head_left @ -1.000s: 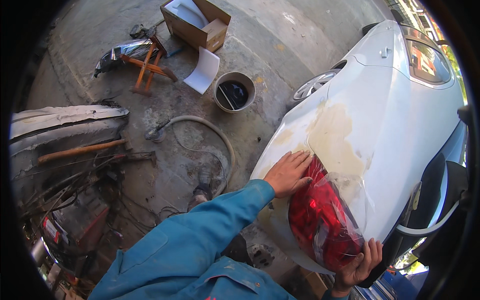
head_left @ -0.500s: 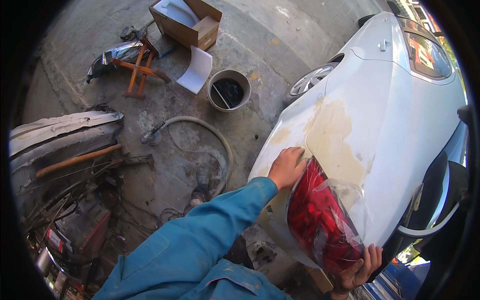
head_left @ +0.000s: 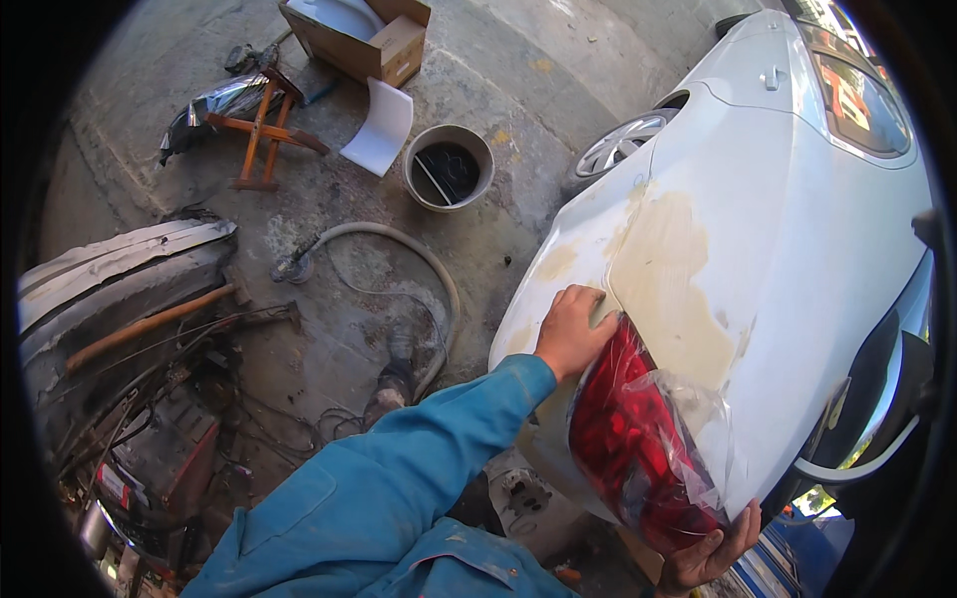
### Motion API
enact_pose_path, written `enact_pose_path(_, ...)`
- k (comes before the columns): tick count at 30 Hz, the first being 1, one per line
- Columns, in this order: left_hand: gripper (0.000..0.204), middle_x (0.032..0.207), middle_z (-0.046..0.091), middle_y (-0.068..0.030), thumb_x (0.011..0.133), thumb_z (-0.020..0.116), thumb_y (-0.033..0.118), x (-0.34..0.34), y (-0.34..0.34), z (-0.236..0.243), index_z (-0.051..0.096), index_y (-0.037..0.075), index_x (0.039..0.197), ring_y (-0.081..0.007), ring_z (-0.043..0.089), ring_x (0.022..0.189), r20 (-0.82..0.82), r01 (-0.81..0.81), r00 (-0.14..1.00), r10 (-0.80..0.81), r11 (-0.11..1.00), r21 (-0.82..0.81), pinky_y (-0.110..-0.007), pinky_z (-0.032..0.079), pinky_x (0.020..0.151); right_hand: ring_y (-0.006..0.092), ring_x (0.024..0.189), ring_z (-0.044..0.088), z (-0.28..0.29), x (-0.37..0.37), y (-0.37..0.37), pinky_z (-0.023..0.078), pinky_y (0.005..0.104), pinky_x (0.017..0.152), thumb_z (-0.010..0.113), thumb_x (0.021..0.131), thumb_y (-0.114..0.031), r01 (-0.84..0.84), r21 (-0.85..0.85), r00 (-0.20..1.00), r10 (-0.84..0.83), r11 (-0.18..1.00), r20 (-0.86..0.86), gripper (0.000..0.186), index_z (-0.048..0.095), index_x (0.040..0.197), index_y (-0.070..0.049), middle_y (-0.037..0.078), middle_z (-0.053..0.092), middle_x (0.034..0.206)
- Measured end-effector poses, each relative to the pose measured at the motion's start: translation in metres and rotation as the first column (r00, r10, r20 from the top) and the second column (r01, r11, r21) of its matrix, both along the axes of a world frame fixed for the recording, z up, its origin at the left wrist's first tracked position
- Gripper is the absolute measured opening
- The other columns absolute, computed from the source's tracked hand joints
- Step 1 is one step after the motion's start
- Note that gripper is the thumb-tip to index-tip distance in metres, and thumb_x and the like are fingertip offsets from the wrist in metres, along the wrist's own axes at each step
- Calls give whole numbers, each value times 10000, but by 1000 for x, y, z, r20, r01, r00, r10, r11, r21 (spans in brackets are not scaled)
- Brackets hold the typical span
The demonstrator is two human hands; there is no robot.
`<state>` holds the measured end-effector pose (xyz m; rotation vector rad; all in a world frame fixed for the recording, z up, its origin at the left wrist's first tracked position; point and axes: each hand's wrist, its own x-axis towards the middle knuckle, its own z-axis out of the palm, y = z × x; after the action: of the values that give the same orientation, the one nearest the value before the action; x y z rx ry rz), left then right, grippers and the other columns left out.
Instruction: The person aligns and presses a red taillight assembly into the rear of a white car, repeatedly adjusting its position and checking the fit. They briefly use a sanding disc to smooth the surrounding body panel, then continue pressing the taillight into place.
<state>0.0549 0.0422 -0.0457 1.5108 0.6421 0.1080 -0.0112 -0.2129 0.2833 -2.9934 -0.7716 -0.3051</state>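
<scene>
A red tail light (head_left: 623, 439), partly wrapped in crinkled clear plastic film (head_left: 698, 419), sits at the rear corner of a white car (head_left: 773, 199). My left hand (head_left: 576, 332) is closed at the lamp's upper tip, its fingertips against the body panel and its thumb by the lamp's edge. At the lamp's lower end my right hand (head_left: 713, 553) grips it, with the fingers along the outer edge. Beige filler patches (head_left: 663, 269) cover the panel just beyond the lamp. The lamp's back side is hidden.
A bucket of dark liquid (head_left: 449, 167), a cardboard box (head_left: 364, 40), a white foam sheet (head_left: 379, 128) and a wooden stool (head_left: 264, 130) stand beyond. A hose (head_left: 444, 279) curves over the concrete floor. At left lie a damaged bumper (head_left: 120, 264) and scrap parts.
The view has shifted slightly, so the floor objects sit a little further up and left. Both hands keep their places on the tail light.
</scene>
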Motion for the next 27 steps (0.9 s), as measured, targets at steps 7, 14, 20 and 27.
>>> enact_pose_path(7, 588, 1465, 621, -247, 1025, 757, 382, 2, -18, 3, 657, -39, 1424, -440, 550, 1392, 24, 8, 1000, -7, 999, -37, -497, 456, 1227, 484, 1553, 486, 11, -10, -6, 380, 620, 1301, 432, 1207, -214, 22, -125, 1000, -24, 992, -16, 445, 568, 1518, 73, 302, 517, 1649)
enact_pose_path(14, 667, 1557, 571, -275, 1055, 731, 405, 0, -21, 1, 598, -69, 1506, -458, 504, 1467, 5, -9, 1000, 9, 999, -45, -512, 395, 1288, 473, 1536, 502, 0, -2, 1, 386, 611, 1296, 441, 1209, -231, 26, 30, 1000, -26, 999, -11, 449, 577, 1533, 47, 294, 522, 1647)
enact_pose_path(20, 740, 1777, 384, -313, 1145, 602, 400, -14, -32, 22, 433, -83, 1680, -467, 327, 1673, 137, 103, 984, -111, 993, 62, -520, 248, 1395, 463, 1517, 520, 4, -4, 0, 396, 595, 1288, 450, 1204, -234, 25, -28, 1000, -25, 999, 1, 454, 576, 1540, 43, 285, 530, 1645)
enact_pose_path(27, 724, 1808, 323, -329, 1187, 543, 319, -46, -35, 82, 321, -96, 1737, -464, 266, 1716, 270, 198, 936, -228, 971, 135, -514, 188, 1423, 467, 1503, 524, 2, -2, 2, 403, 599, 1275, 456, 1199, -241, 4, -3, 1000, -4, 1000, 3, 464, 572, 1540, 51, 290, 526, 1644)
